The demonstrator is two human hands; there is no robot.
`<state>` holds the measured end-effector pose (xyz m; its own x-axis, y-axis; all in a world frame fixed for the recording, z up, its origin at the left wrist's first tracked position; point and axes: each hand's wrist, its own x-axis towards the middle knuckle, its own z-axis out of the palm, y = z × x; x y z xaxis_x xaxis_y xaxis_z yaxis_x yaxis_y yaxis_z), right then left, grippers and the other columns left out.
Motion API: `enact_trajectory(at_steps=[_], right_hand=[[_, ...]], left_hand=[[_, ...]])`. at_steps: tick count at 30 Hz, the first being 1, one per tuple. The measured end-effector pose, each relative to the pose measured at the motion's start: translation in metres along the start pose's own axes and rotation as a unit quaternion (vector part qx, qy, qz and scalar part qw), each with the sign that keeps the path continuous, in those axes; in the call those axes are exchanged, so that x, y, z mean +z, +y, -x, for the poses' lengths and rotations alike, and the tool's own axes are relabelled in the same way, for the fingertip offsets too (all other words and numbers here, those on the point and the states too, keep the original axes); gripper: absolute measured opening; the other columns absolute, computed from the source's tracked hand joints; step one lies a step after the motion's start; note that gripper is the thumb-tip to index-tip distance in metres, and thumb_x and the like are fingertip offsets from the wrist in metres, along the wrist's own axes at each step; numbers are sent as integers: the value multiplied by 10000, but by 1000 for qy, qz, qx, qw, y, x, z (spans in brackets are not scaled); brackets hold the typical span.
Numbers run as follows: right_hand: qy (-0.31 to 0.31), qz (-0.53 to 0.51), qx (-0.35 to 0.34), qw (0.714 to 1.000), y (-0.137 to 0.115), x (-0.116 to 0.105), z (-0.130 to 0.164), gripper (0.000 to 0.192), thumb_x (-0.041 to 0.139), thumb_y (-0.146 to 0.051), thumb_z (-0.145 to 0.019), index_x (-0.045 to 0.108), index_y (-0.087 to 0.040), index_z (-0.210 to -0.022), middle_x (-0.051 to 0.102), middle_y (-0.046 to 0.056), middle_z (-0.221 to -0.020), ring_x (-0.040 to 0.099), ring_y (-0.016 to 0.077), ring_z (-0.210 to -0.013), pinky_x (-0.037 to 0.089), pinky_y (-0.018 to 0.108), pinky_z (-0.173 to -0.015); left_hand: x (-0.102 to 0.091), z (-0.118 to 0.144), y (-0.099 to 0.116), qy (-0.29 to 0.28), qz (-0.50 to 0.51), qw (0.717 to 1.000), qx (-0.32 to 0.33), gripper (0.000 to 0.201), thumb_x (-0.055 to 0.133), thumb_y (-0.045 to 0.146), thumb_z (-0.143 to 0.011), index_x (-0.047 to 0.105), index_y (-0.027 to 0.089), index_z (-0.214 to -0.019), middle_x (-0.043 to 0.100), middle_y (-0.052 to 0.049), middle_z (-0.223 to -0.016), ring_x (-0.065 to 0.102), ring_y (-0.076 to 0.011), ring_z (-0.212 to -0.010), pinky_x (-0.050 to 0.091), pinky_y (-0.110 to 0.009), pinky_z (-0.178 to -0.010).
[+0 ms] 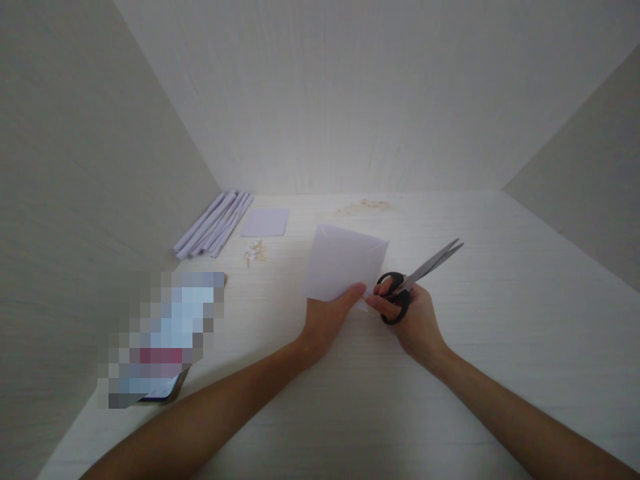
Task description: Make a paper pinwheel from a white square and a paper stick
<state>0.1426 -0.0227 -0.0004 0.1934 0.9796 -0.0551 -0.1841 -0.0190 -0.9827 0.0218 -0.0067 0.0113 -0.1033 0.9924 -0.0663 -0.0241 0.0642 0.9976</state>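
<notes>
A white sheet of paper (pixel 345 260), roughly square with crease lines near its upper corners, is held up over the tabletop. My left hand (pixel 327 317) grips its lower edge, thumb on top and the other fingers hidden beneath. Black-handled scissors (pixel 433 261) sit in my right hand (pixel 414 320), fingers through the handles and blades slightly apart, pointing up and right, away from the paper. My right fingertips are close to the sheet's lower right corner, by my left thumb; whether they pinch it I cannot tell.
Several rolled white paper tubes (pixel 215 225) lie at the back left, beside a flat paper square (pixel 265 222). Small pale scraps (pixel 256 251) lie in front of it. A phone (pixel 170 347), partly blurred out, leans at the left. Walls (pixel 360 100) enclose the table.
</notes>
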Motion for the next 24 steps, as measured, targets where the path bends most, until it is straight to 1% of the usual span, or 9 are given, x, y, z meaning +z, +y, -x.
enact_trajectory(at_steps=[6, 15, 18, 24], right_hand=[[-2, 10, 0, 1000, -2, 0, 1, 269, 747, -160, -485, 494, -163, -579, 513, -55, -557, 426, 55, -480, 313, 180, -436], [0, 24, -8, 1000, -1, 0, 0, 281, 750, -191, -486, 488, -165, -580, 481, -65, -533, 388, 48, -459, 285, 179, -416], [-1, 32, -5, 999, -1, 1, 0, 298, 753, -227, -482, 477, -166, -578, 469, -64, -521, 376, 50, -450, 279, 184, -408], [-3, 50, -3, 999, -3, 1, 2, 311, 746, -279, -494, 469, -174, -589, 445, -61, -510, 357, 57, -445, 263, 193, -394]], left_hand=[[1, -1, -1, 2, -2, 1000, 6, 354, 674, 268, -592, 602, 152, -918, 660, -75, -889, 586, -213, -925, 405, -394, -902], [1, -2, -8, 6, -2, 1000, 11, 364, 686, 311, -578, 605, 159, -900, 659, -72, -889, 574, -212, -951, 387, -389, -920], [1, -1, -6, 8, -2, 1000, 7, 366, 691, 292, -572, 604, 151, -899, 661, -74, -880, 576, -215, -945, 389, -393, -916], [0, 1, 0, -9, -11, 1000, 2, 318, 675, 282, -597, 610, 161, -884, 667, -66, -847, 580, -212, -939, 399, -394, -908]])
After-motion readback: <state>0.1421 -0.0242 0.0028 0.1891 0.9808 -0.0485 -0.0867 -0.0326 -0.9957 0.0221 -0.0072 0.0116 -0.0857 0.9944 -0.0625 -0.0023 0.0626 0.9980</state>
